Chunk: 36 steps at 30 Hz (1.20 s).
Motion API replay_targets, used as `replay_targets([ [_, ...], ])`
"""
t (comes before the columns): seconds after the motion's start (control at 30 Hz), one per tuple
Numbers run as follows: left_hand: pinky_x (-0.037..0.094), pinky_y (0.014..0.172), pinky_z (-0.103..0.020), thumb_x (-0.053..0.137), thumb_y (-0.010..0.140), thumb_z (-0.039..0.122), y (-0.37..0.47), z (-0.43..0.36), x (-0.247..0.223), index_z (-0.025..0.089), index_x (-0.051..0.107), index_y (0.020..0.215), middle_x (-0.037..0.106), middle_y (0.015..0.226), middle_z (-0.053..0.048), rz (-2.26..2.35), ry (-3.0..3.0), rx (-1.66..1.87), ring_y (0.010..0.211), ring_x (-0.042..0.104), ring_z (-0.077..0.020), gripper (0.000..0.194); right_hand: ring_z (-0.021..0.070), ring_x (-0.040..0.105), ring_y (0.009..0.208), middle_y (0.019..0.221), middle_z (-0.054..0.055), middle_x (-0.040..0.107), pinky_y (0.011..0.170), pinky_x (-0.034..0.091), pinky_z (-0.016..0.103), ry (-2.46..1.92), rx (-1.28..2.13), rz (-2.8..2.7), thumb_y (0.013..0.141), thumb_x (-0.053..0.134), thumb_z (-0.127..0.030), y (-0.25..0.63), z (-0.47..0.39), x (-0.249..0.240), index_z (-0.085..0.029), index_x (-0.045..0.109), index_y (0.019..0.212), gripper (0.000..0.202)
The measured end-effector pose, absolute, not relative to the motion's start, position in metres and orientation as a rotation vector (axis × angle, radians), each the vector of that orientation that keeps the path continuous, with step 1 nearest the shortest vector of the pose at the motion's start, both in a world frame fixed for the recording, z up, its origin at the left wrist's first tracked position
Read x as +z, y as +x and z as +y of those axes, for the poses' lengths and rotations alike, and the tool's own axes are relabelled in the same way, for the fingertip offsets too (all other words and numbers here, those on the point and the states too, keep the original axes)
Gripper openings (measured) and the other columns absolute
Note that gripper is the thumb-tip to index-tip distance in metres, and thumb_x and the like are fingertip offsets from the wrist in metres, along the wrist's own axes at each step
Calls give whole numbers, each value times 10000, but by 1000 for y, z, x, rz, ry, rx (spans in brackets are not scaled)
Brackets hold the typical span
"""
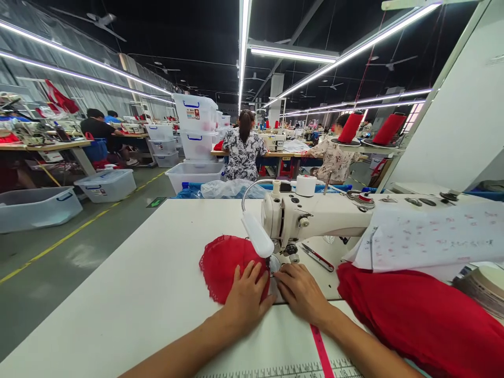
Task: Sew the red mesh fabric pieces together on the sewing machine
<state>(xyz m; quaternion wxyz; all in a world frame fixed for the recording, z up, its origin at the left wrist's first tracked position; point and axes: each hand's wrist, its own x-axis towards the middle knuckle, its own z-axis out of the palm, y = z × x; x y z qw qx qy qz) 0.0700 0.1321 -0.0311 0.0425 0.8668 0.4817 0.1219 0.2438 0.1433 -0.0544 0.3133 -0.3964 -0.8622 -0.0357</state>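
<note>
A round piece of red fabric point(221, 262) with a lacy edge lies flat on the white table, its right side at the needle of the sewing machine point(315, 215). My left hand point(248, 294) rests on the fabric with fingers spread, pressing it down. Just right of the needle, my right hand point(301, 289) lies palm down on the machine bed, its fingertips by the presser foot; whether it pinches anything is hidden. A white lamp head point(258, 236) hangs over the needle and covers part of the fabric.
Thread snips point(318, 257) lie behind my right hand. To the right are a heap of red fabric point(425, 315) and a marked paper sheet point(437, 231). A pink tape point(322, 350) crosses the printed ruler at the front. People sit at machines beyond stacked plastic boxes point(195, 123).
</note>
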Motion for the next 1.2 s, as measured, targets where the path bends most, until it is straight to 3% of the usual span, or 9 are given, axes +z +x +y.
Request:
replay_targets([
  [0.3,192,1007,-636,432,866,383,51,131,-14,132,490,1232,467,1313,-155,1403,2738,302,1260,333,-329,447,184,493,785,812,58,559,714,378,316,-1051,-53,-2286,850,405,-99,244,142,-54,-175,594,909,212],
  [0.47,205,1028,-588,402,876,266,19,126,-7,162,517,1184,495,1297,-106,1162,2881,368,1271,328,-290,345,187,487,788,821,66,565,704,368,316,-1004,-25,-2291,856,398,-95,243,141,-53,-166,600,918,223],
  [0.63,215,1017,-595,453,821,179,11,121,-2,151,541,1143,493,1298,-108,914,2968,247,1277,311,-319,334,179,472,757,786,58,562,674,350,308,-922,-51,-2307,862,386,-93,240,138,-51,-166,601,912,232],
  [0.83,270,1000,-576,493,801,196,16,120,-7,119,501,1177,502,1279,-141,934,2973,286,1243,363,-321,385,165,468,728,791,48,566,672,350,311,-854,-12,-2349,865,401,-103,241,133,-48,-173,605,869,215],
  [1.0,430,886,-450,514,773,188,18,117,-15,121,548,1086,591,1075,-126,1098,2826,594,1015,521,-266,323,177,482,763,832,62,565,687,372,324,-811,15,-2383,864,398,-104,238,130,-47,-173,592,991,242],
  [1.1,439,850,-428,506,771,177,19,115,-18,149,575,1042,588,1009,-97,1063,2811,588,962,509,-250,281,193,484,807,864,76,559,713,383,340,-811,-16,-2420,858,407,-104,235,129,-48,-176,566,1084,286],
  [1.2,414,866,-448,483,784,174,19,113,-23,166,583,1048,563,1032,-103,1019,2849,551,996,476,-262,282,200,479,805,850,77,555,707,386,347,-805,-21,-2436,845,413,-103,235,129,-48,-180,605,1005,261],
])
